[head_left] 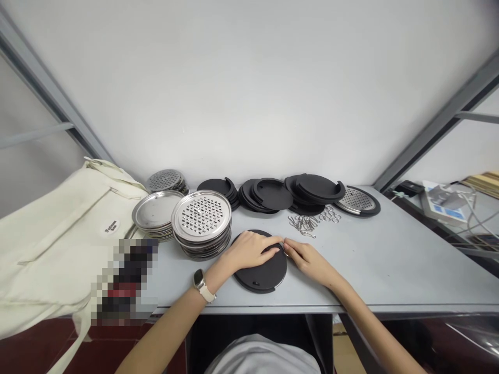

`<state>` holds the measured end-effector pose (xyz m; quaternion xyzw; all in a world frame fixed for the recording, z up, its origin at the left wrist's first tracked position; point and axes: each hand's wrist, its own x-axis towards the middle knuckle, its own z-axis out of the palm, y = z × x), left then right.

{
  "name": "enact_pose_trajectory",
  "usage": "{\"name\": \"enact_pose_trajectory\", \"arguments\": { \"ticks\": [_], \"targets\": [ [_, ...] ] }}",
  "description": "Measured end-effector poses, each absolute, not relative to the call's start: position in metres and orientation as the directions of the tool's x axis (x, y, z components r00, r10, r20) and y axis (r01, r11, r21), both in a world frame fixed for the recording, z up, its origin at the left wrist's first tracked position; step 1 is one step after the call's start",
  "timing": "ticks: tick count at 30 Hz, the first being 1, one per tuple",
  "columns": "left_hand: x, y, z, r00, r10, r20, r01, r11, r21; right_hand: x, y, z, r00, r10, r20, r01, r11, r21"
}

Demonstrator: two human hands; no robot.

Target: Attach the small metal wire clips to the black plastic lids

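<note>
The round black disc (267, 272) lies on the tabletop (374, 265) beneath the left hand (249, 250), its thumb and forefinger apart, while the right hand (309, 261), fingertips pinched together on something unclear, meets its right rim.

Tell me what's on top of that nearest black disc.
The left hand rests on the black disc; a small dark spot shows near its front edge. The surface beneath the hand is covered.

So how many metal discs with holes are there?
3 showing: the front stack's top disc, the back-left stack's top disc, the right-hand disc in its black rim. More may be hidden underneath.
</note>
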<state>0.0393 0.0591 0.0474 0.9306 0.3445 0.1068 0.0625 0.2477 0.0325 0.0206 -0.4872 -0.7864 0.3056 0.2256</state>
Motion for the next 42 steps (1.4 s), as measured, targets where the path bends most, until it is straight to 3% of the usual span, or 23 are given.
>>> {"name": "enact_pose_trajectory", "arguments": {
  "ticks": [12,25,42],
  "targets": [
    [0.0409,0.0601,0.0449,0.750,0.635,0.186,0.623,-0.772,0.123,0.2425,0.0272,0.0190,-0.358,0.930,0.089,0.639,0.313,-0.703],
    [0.0401,0.0604,0.0457,0.734,0.652,0.191,0.606,-0.756,0.248,0.2419,0.0267,0.0126,-0.337,0.936,0.105,0.734,0.331,-0.594],
    [0.0404,0.0622,0.0427,0.740,0.646,0.188,0.592,-0.757,0.277,0.2419,0.0251,0.0156,-0.395,0.911,0.121,0.756,0.397,-0.520]
  ]
}}
